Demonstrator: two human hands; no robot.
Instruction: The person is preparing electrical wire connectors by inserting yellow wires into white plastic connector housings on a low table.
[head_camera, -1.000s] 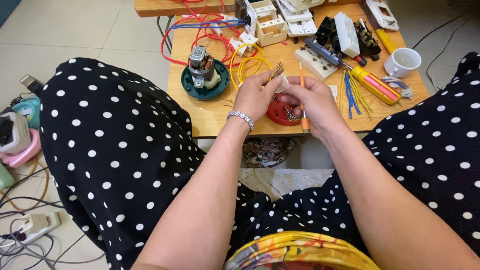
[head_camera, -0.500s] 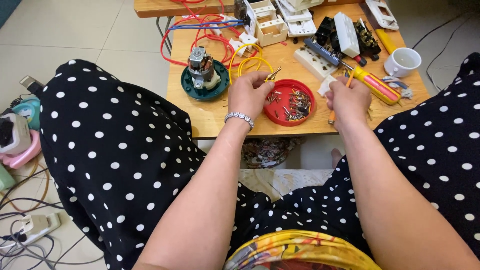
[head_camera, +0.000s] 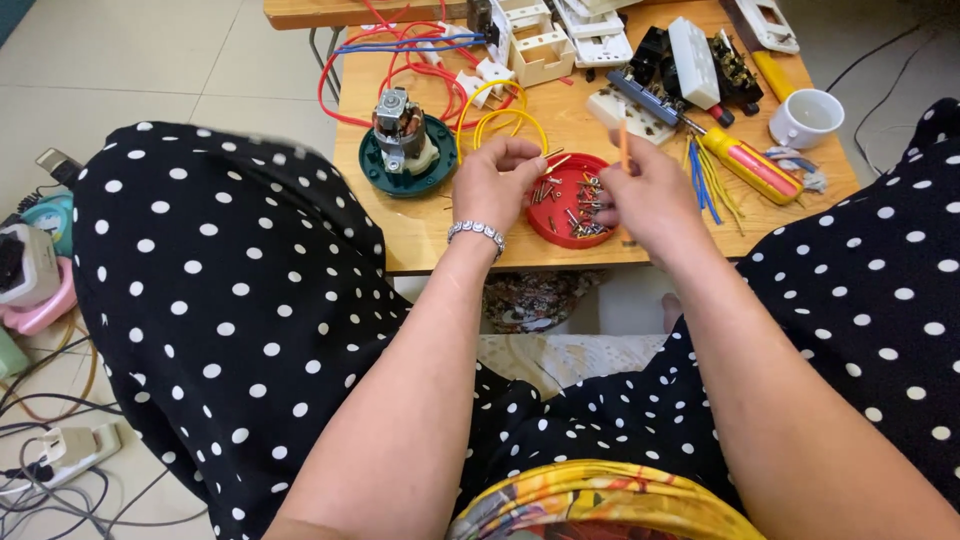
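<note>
Red plastic forms the shallow dish (head_camera: 572, 200) near the front edge of the wooden surface (head_camera: 430, 225); it holds a heap of small screws (head_camera: 578, 203) and both hands work over it. On its left rim, the left hand (head_camera: 492, 180), with a beaded bracelet (head_camera: 477, 232) on the wrist, has its fingers (head_camera: 528, 158) pinched together on a small screw, too tiny to make out well. At the dish's right side, the right hand (head_camera: 650, 190) has its fingers closed around a thin orange stick (head_camera: 623, 145), held upright, its tip standing above the knuckles. Left of the dish sits a small motor (head_camera: 400, 130) on a round green base (head_camera: 408, 172), with yellow wire loops (head_camera: 500, 110) between them and red wires (head_camera: 420, 65) trailing behind. To the right lie a yellow-handled screwdriver (head_camera: 750, 165), some blue and yellow wire ends (head_camera: 708, 185) and a white cup (head_camera: 805, 117). White switch housings (head_camera: 560, 40) crowd the far edge. Black polka-dot cloth (head_camera: 220, 300) covers both knees below the surface, and a power strip (head_camera: 60, 450) lies on the floor at the left.
</note>
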